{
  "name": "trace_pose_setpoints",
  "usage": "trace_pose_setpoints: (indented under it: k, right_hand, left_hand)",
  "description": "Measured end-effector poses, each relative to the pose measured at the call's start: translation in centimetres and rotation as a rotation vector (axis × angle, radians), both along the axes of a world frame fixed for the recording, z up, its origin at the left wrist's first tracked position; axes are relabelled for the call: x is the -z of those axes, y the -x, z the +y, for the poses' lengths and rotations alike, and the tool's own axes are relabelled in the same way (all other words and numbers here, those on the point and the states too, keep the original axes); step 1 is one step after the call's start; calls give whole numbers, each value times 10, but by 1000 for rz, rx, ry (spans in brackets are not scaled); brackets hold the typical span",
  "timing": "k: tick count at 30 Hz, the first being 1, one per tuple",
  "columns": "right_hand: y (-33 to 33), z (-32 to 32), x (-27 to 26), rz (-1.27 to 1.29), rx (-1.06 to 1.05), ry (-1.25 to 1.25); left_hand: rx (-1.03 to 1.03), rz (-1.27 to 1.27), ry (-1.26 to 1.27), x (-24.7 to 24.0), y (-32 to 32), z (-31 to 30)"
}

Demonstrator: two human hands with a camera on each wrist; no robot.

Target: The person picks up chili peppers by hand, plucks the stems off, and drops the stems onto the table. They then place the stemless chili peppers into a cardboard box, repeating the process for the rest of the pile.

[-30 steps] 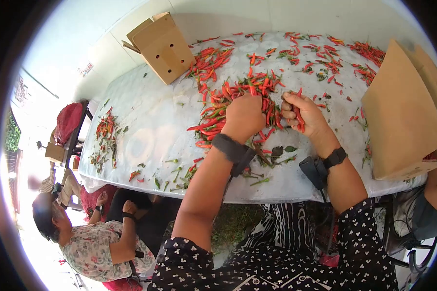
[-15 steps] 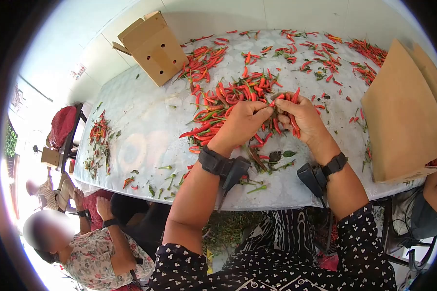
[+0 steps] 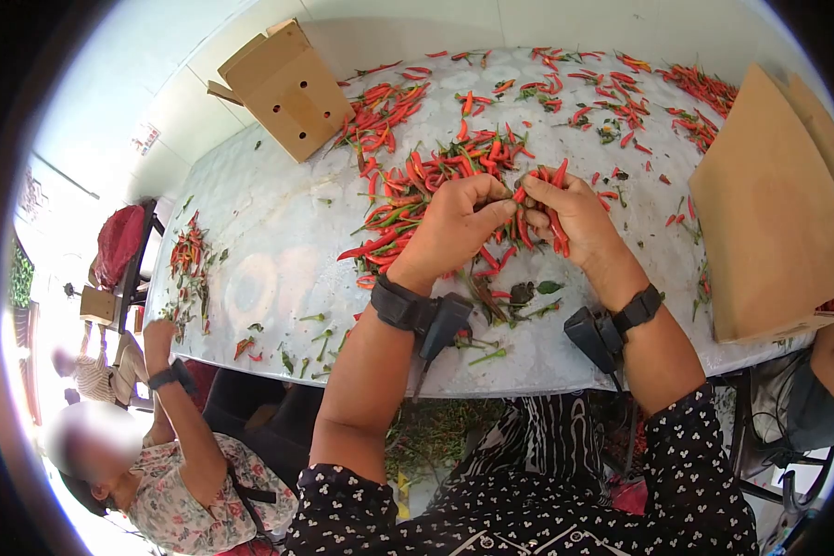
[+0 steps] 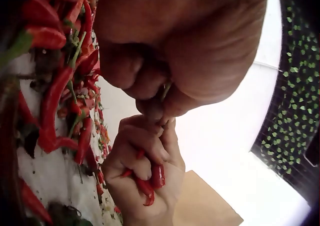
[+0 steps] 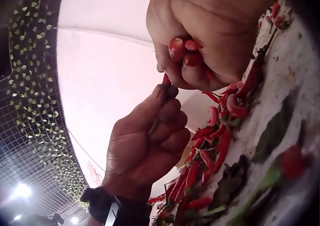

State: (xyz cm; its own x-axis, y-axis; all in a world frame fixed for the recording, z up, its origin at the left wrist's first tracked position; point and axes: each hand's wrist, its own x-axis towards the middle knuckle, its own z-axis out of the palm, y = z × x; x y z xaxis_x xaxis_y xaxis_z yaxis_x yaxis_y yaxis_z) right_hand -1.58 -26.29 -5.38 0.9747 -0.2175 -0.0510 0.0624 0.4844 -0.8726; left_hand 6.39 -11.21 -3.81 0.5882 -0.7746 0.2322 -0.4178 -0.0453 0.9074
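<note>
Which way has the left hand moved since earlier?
Yes: left hand went rightward off the chilli pile, away from the cardboard box, to the right hand.

Chillies [image 3: 435, 171] lie mid-table [image 3: 278, 241], a box [image 3: 292, 88] behind-left, cardboard [image 3: 769, 213] at right.

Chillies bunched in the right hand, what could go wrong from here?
The right hand grips several chillies at once, so one might slip out as the left hand pinches a stem. Bare skin could pick up chilli juice and sting. Loose stems lie close to the table edge and could roll off.
</note>
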Motion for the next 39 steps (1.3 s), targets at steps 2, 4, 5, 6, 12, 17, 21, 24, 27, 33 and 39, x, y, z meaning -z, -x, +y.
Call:
trace_pose_setpoints:
  k: [2, 4, 5, 6, 12, 17, 21, 24, 27, 33, 39]
  right_hand:
    - [0, -1, 0, 10, -14, -47]
    - [1, -1, -1, 20, -29, -95]
    - [1, -1, -3, 23, -43, -116]
    - [1, -1, -3, 28, -58, -138]
    - [-6, -30, 5, -61, 24, -487]
    - [-4, -39, 5, 25, 131, -294]
    - [1, -40, -2, 263, 144, 657]
    - [6, -36, -4, 290, 69, 1309]
    - [11, -28, -8, 211, 17, 1542]
    - [9, -31, -8, 177, 35, 1349]
    - [10, -31, -13, 116, -36, 338]
  left_hand:
    - [32, 24, 16, -1, 0, 1]
    - [53, 44, 43, 0, 1, 0]
    - [75, 65, 73, 0, 1, 0]
    - [76, 67, 71, 1, 0, 0]
    - [225, 185, -16, -5, -1, 6]
    - [58, 23, -14, 9, -5, -2]
    - [-3, -67, 4, 9, -1, -5]
    - [34, -48, -129, 6, -3, -2]
    - [38, -38, -135, 10, -5, -3]
    - [1, 33, -115, 11, -5, -4]
    - [-75, 113, 66, 10, -1, -6]
